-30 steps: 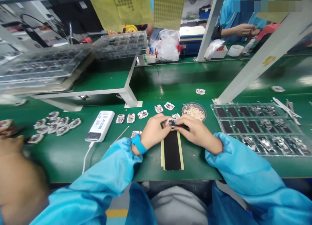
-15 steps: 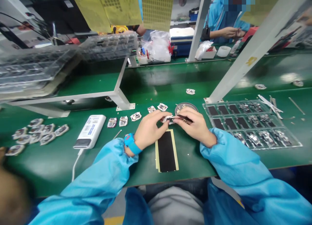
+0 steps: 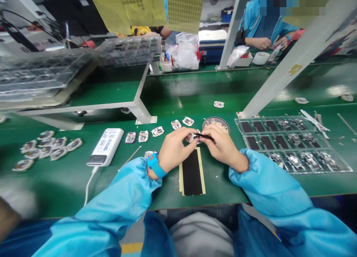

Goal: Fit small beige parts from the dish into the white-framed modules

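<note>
My left hand (image 3: 178, 145) is closed, pinching a small white watch-shaped housing (image 3: 192, 138) that is mostly hidden by the fingers. My right hand (image 3: 222, 145) grips dark tweezers (image 3: 206, 137), whose tip end meets the housing between the two hands. Below the fingers lies a black adhesive sheet (image 3: 192, 175) on yellowish backing. Just behind the right hand stands a round dish (image 3: 227, 122) of small pale bits. Several similar housings (image 3: 157, 131) sit in a loose row left of the hands, and one more (image 3: 150, 153) lies by my left wrist.
A white power bank-like device (image 3: 107, 145) with a cable lies left, beside a cluster of housings (image 3: 46, 142). On the right is a clear compartment tray (image 3: 301, 153) with black pieces and small assemblies. A shelf leg (image 3: 142, 112) and slanted post (image 3: 279, 75) rise behind. A co-worker (image 3: 262, 41) sits opposite.
The tweezers have turned flatter across the housing. My left hand has shifted slightly, and a housing now shows by its wrist. The view has moved a little; a blurred shape at left has moved.
</note>
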`<state>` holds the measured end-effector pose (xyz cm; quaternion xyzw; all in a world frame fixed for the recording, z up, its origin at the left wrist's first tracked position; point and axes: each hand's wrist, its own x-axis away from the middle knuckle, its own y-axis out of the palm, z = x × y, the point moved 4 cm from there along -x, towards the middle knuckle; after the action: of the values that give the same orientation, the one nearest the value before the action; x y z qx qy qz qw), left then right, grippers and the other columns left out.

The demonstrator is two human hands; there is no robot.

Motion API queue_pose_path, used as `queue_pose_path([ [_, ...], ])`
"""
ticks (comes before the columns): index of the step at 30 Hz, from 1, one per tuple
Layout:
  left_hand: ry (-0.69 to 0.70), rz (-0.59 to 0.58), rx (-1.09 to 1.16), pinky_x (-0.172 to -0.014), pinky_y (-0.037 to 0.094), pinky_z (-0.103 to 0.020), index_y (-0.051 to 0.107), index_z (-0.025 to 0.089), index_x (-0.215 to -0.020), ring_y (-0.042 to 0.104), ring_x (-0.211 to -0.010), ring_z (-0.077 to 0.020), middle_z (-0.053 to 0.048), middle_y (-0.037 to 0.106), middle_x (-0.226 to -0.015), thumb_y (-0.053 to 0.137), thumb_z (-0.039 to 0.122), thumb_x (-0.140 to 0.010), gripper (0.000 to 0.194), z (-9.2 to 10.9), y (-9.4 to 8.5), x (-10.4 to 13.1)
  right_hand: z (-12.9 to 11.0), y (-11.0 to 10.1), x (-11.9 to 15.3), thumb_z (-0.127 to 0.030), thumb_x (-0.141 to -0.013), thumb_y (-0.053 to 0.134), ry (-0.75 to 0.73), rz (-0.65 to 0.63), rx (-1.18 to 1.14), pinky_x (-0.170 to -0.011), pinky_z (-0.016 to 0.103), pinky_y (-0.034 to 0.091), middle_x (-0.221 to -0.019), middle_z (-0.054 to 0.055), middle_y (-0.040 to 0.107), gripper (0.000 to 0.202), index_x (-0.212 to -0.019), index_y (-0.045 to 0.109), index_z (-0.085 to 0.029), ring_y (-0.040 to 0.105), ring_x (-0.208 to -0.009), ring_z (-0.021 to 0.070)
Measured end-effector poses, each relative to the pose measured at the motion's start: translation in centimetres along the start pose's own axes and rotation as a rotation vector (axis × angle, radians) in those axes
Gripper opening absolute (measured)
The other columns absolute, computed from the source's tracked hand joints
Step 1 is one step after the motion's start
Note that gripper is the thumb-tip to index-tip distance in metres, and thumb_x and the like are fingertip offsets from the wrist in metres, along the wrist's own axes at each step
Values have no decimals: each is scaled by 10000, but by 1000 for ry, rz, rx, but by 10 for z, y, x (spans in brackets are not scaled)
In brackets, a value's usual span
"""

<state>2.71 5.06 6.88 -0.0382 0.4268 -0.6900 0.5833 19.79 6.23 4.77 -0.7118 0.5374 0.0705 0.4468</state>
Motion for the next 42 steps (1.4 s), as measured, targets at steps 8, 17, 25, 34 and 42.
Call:
queue_pose_path([
  [8,-269,67,-371,-719,475,-323,674,195,-1124,650,-775,-223,-37,701,-837,655,307,-903,248,-101,-44,-61,37,-20,2,-283,-1011,516,306,-14,277,-807,396,499,-1040,88,645,151,-1090,626,-216,628,-918,254],
  [17,-223,-92,-555,-969,442,-437,639,175,-1274,563,-1158,-340,-149,630,-1246,678,487,-876,508,-130,-30,-61,33,-34,-3,-308,-964,622,241,180,122,-737,371,508,-893,57,668,149,-982,742,-220,631,-833,218],
  [25,-118,-104,-425,-945,461,-467,696,159,-1036,596,-1050,-326,-134,675,-1068,780,434,-816,362,-101,-17,-28,18,-8,4,-537,-959,583,574,-21,-364,-493,264,481,-623,0,631,383,-825,650,-184,568,-512,122],
  [34,-579,-197,843,-735,594,-338,554,205,-1091,720,-810,-204,-49,725,-887,888,281,-666,546,-66,-17,30,16,49,13,-471,-753,833,720,-43,-740,-655,315,636,-735,16,700,398,-872,586,-183,726,-683,169],
  [42,-578,-217,644,-568,569,-281,615,206,-999,669,-658,-168,-12,687,-774,695,355,-888,203,-63,-10,51,25,70,11,-468,-793,799,677,75,-572,-570,303,604,-694,-20,635,379,-905,548,-208,698,-592,166],
])
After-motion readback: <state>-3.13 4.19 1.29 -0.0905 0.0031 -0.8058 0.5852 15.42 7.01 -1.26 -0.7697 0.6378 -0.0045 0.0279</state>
